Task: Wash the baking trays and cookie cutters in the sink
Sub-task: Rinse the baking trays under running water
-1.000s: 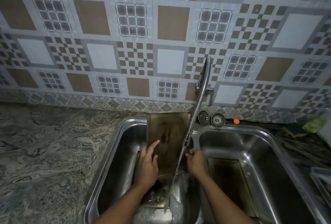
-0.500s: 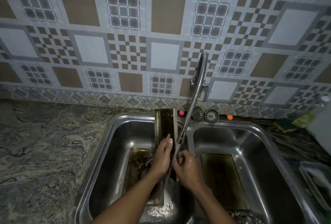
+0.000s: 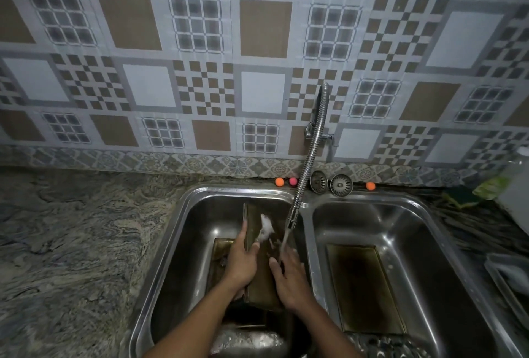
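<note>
Over the left basin of the double stainless-steel sink (image 3: 237, 190), the dark, browned rectangular metal baking tray (image 3: 262, 286) stands on its short end, leaning back. That looks deliberate: its face sits right under the stream from the flexible ribbed steel tap hose (image 3: 307, 163), so the white patch of foam (image 3: 266, 228) can run off downward. The left hand (image 3: 242, 260) clamps the tray's left edge, thumb across the front, fingers wrapped behind. That's the steadying hold. The right hand (image 3: 289, 274) lies flat on the face beside the water, fingers straight and a little spread, forearm reaching up from below, seemingly to rub. A second browned flat tray (image 3: 363, 286) lies in the right basin, likely waiting its turn. Cookie cutters? I can't make any out.
</note>
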A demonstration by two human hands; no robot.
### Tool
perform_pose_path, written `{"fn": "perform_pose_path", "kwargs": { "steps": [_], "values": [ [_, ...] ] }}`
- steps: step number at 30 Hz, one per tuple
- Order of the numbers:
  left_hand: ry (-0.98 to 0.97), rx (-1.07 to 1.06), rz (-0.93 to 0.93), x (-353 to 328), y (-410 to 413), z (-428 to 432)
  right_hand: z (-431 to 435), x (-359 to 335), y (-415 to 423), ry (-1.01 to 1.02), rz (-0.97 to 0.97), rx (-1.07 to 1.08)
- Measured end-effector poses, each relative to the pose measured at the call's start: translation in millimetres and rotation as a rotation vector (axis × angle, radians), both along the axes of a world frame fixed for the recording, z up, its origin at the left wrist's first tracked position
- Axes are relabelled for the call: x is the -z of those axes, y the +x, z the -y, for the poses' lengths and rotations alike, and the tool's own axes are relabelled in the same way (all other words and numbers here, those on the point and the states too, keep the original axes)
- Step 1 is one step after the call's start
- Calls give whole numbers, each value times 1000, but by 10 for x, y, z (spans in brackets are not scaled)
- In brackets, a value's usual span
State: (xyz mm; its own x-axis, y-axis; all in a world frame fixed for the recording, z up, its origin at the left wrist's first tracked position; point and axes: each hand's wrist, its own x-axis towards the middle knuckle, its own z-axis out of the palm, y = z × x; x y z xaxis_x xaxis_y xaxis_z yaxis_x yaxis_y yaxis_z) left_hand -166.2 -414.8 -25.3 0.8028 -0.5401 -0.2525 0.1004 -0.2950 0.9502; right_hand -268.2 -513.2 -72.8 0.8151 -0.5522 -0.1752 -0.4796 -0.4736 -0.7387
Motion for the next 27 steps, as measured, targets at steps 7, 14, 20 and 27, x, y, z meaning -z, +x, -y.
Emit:
{"fn": "perform_pose_path", "kwargs": {
  "steps": [7, 14, 20, 27],
  "values": [
    [-25, -59, -487, -25, 43, -188, -63, -234, 22, 0, -36, -354],
    [120, -136, -636, 77, -73, -261, 241, -444, 62, 24, -453, -421],
    [43, -175, -725, 101, -66, -258, 423, -539, 71, -78, -577, -380],
    [-115, -146, -665, 58, -72, -148, 394, -509, 177, -139, -430, -293]
  ]
}}
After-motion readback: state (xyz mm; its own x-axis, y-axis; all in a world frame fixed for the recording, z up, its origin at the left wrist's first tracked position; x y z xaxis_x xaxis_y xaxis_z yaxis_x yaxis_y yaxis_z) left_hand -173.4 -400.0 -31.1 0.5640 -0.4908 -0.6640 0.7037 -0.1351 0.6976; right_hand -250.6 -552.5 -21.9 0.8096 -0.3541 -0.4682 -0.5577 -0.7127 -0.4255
